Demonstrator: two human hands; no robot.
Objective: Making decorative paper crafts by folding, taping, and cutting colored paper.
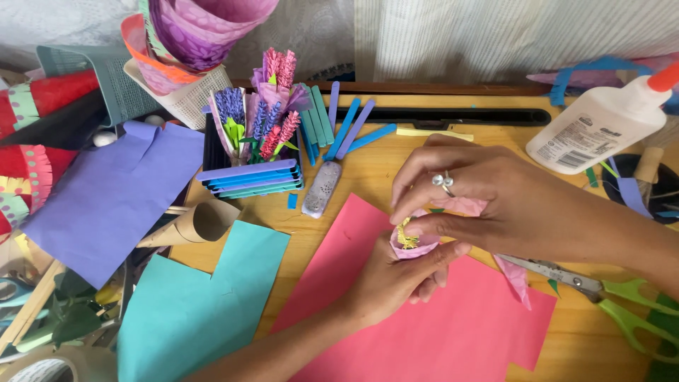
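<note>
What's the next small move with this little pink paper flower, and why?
Probably press the yellow fringed centre deeper into the pink paper flower. The left hand cups the flower from below, the right hand pinches at its rim, and the fringe pokes above the petals.

Pink paper flower mostly hidden — left hand cups it from below, right hand covers the top; only the rim and yellow fringed centre show. Grip of the right fingertips on it can't be resolved. Scissors: blades partly under the right forearm, green handles cut off at the right edge. Glue bottle cap clipped by the right edge. Tape roll cut off at the bottom-left corner. Paper cones clipped by the top edge. Desk largely covered by paper sheets.
</note>
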